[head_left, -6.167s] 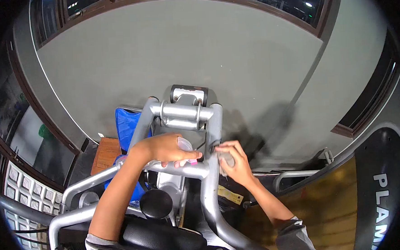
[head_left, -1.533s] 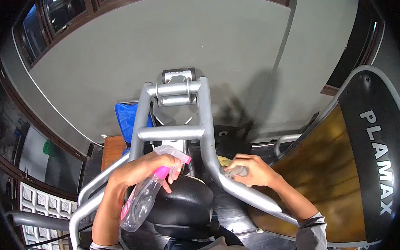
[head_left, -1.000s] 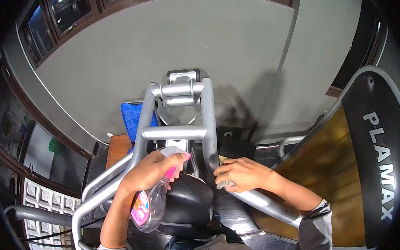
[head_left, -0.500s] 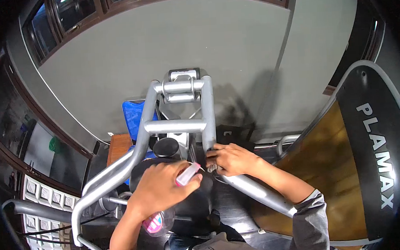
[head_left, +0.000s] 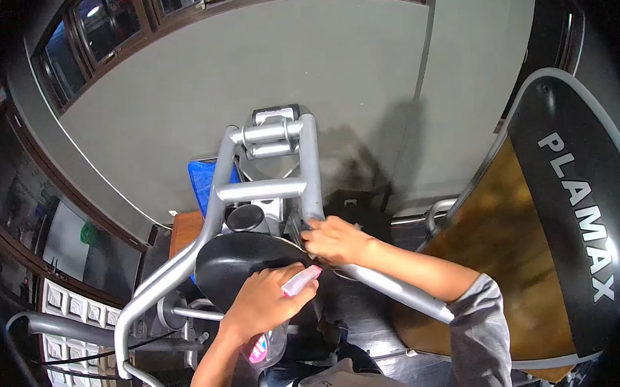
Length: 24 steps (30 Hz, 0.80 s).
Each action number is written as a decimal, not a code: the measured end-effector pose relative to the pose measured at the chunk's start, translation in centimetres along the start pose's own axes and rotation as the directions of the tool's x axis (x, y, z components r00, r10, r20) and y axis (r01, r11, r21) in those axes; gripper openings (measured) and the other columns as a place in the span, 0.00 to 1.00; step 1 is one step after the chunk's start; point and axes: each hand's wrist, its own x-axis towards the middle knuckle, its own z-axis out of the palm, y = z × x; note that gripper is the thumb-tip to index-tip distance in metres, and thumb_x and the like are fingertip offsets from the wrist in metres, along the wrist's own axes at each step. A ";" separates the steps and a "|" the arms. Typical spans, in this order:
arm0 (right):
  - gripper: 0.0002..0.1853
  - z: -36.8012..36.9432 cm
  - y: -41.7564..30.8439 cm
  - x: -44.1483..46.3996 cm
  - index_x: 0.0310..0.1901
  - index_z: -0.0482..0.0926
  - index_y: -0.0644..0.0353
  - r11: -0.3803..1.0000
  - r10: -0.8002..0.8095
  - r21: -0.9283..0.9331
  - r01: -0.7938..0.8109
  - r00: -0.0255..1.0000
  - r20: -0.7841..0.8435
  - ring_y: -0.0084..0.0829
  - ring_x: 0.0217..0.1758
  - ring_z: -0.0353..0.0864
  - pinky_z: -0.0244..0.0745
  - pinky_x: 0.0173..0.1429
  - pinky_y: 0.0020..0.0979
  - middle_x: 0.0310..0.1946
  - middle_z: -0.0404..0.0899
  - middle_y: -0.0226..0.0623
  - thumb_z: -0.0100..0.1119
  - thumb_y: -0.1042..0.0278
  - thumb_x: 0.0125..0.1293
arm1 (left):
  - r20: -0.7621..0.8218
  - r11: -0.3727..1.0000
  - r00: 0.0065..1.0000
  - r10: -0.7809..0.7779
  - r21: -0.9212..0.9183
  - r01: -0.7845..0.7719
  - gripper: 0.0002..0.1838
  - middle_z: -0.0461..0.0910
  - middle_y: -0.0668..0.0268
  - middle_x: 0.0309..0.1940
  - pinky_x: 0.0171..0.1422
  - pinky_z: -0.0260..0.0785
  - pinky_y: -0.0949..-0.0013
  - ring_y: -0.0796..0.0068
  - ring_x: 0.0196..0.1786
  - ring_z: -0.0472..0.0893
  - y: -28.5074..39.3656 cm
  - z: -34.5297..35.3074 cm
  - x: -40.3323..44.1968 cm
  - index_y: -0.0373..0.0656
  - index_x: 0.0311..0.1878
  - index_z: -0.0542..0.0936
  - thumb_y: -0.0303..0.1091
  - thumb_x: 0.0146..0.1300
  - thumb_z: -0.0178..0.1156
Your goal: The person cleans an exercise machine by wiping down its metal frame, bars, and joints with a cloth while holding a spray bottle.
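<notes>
Though transparent, pink-labelled rounded bottle point(head_left: 270, 347)

Grey wall point(head_left: 247, 67) beneath brown-framed windows point(head_left: 110, 27)

Soft shadows cross the grey wall point(head_left: 247, 70) (bowed, corners black), glare flaring on the panel point(head_left: 529, 231)

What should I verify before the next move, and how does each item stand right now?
1. Spray bottle gripped in the left hand: ok.
2. Right hand at the silver frame tube: ok.
3. Space between the hands: ok, they are apart.
4. Clear view of the bottle's body: not ok, the left hand covers much of it.
5. Anything held under the right hand's fingers: cannot tell, hidden.
</notes>
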 end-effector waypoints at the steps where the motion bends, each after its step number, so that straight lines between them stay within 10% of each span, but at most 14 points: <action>1: 0.16 -1.0 -0.2 1.8 0.40 0.84 0.55 0.998 0.043 -0.054 -0.036 0.991 0.129 0.45 0.56 0.83 0.76 0.54 0.44 0.48 0.85 0.35 0.71 0.65 0.46 | 0.002 1.000 1.000 -0.002 0.003 0.002 0.19 0.85 0.54 0.35 0.49 0.74 0.50 0.46 0.42 0.83 0.1 0.2 -0.1 0.45 0.47 0.82 0.52 0.68 0.58; 4: 0.11 -5.2 -0.7 4.7 0.31 0.86 0.58 0.998 0.051 -0.044 -0.035 0.878 0.476 0.43 0.47 0.84 0.80 0.48 0.44 0.34 0.84 0.35 0.71 0.67 0.42 | 0.067 0.996 0.995 -0.073 -0.049 0.076 0.18 0.85 0.54 0.38 0.48 0.74 0.51 0.46 0.42 0.83 0.1 1.3 -0.4 0.44 0.46 0.82 0.50 0.68 0.58; 10: 0.17 -10.3 -0.6 -0.3 0.40 0.88 0.52 0.936 0.036 0.299 -0.188 0.893 0.449 0.42 0.48 0.84 0.80 0.51 0.41 0.40 0.86 0.34 0.71 0.65 0.45 | 0.118 0.909 0.992 -0.049 -0.407 0.093 0.13 0.77 0.54 0.33 0.42 0.73 0.53 0.48 0.37 0.82 -0.4 5.4 -0.3 0.41 0.44 0.74 0.42 0.71 0.57; 15: 0.20 -9.8 0.7 -5.4 0.50 0.88 0.47 0.824 0.133 0.499 -0.269 0.947 0.291 0.40 0.53 0.83 0.80 0.56 0.40 0.48 0.84 0.35 0.68 0.67 0.53 | 0.049 0.858 0.998 -0.028 -0.511 0.049 0.09 0.78 0.62 0.36 0.35 0.76 0.66 0.72 0.28 0.84 -1.3 9.1 0.7 0.36 0.45 0.75 0.34 0.72 0.57; 18: 0.22 -8.8 0.6 -5.1 0.56 0.86 0.44 0.686 0.419 0.544 -0.483 0.873 0.248 0.37 0.52 0.85 0.82 0.55 0.36 0.62 0.77 0.35 0.66 0.72 0.59 | -0.011 0.818 1.000 -0.009 -0.576 0.001 0.11 0.81 0.61 0.32 0.35 0.76 0.64 0.67 0.28 0.85 -2.8 11.5 1.4 0.38 0.46 0.74 0.35 0.71 0.60; 22: 0.18 -5.4 1.1 -3.9 0.56 0.85 0.51 0.653 0.544 0.616 -0.442 0.839 0.025 0.36 0.48 0.87 0.81 0.52 0.34 0.50 0.85 0.38 0.65 0.71 0.63 | -0.061 0.777 0.998 -0.022 -0.629 -0.021 0.10 0.81 0.62 0.31 0.35 0.75 0.67 0.71 0.30 0.85 -3.1 13.1 1.9 0.39 0.46 0.74 0.34 0.70 0.62; 24: 0.16 -6.1 1.0 -4.1 0.53 0.84 0.57 0.401 0.638 0.679 -0.615 0.720 0.275 0.33 0.45 0.89 0.81 0.53 0.32 0.41 0.88 0.39 0.68 0.69 0.62 | 0.000 0.739 0.999 -0.043 -0.673 0.031 0.10 0.81 0.64 0.31 0.35 0.73 0.69 0.75 0.30 0.83 -3.4 13.5 2.1 0.39 0.46 0.74 0.33 0.69 0.63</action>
